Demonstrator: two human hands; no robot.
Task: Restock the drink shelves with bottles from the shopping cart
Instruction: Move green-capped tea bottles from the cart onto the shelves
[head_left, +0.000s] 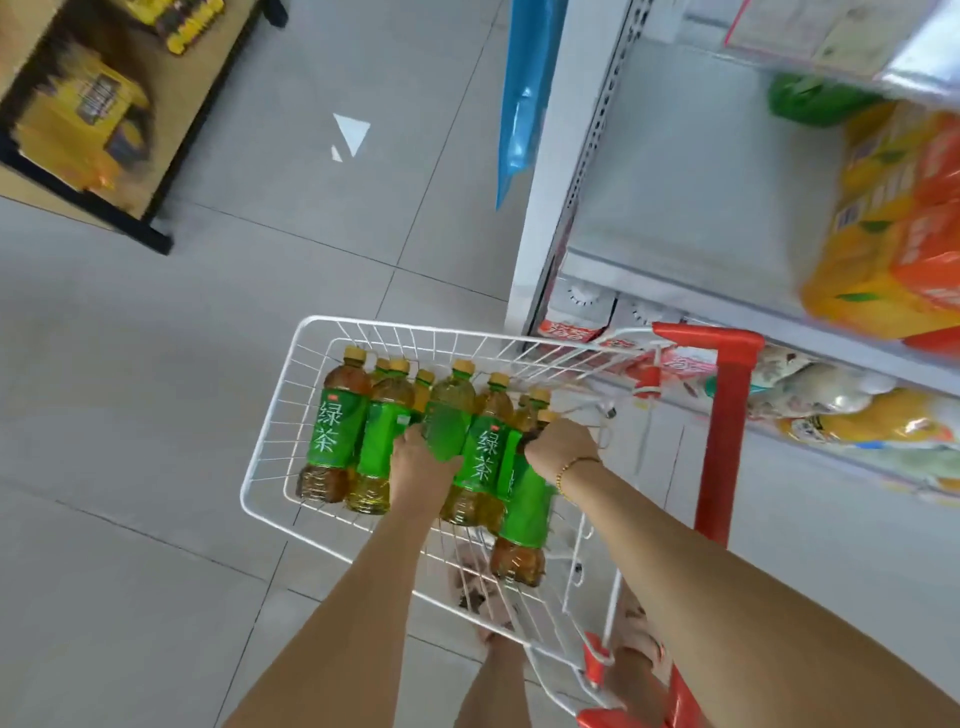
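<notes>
Cart: white wire basket (270, 415), near centre, with a red handle (727, 415) on its right.
Contents: tea bottles (337, 426) with green labels and yellow caps, packed together.
Left grip (421, 462): fingers curled round the middle bottle (449, 415).
Right grip (561, 449): wrapped over the top of the rightmost bottle (524, 504).
Shelves (675, 208): white, on the right, holding orange and yellow packs (893, 234).
Floor (130, 389): grey tiles, with a wooden rack (208, 78) far left.

yellow packs (78, 114) blurred, cart frame (724, 441) cut off
</notes>
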